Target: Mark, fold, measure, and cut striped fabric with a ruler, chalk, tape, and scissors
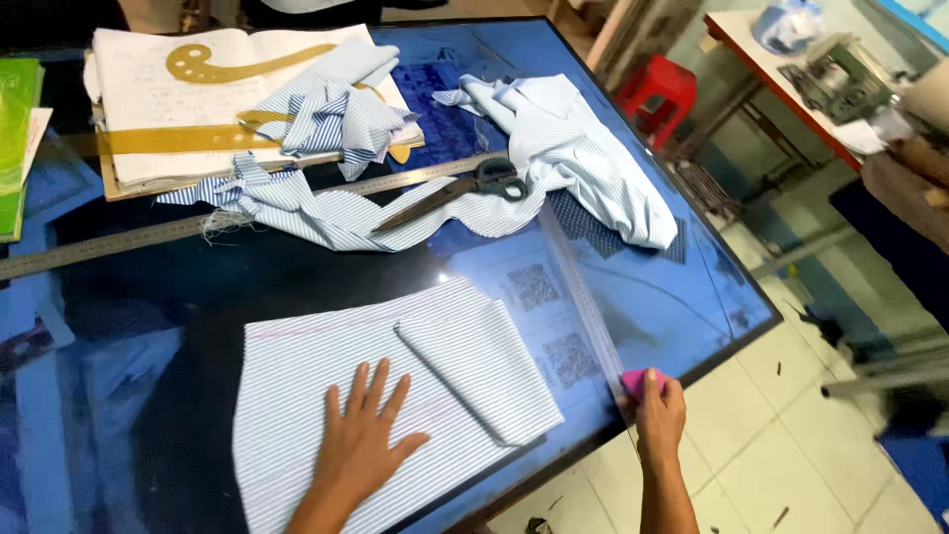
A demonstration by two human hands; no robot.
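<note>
My left hand (363,441) lies flat, fingers spread, on a folded piece of pale striped fabric (326,361) on the blue glass-topped table (682,287). A smaller folded striped piece (484,361) lies on top of the fabric, just right of my fingers. My right hand (659,410) is at the table's near right edge, holding a small pink piece of tailor's chalk (634,382). The chalk touches the near end of a clear plastic ruler (578,292) that runs away across the glass.
Black-handled scissors (465,190) and a long metal ruler (109,242) lie among striped fabric scraps (297,208). A white shirt piece (583,158) sits further right. An open book with yellow curve templates (188,99) is at the back left. A red stool (657,89) stands on the tiled floor.
</note>
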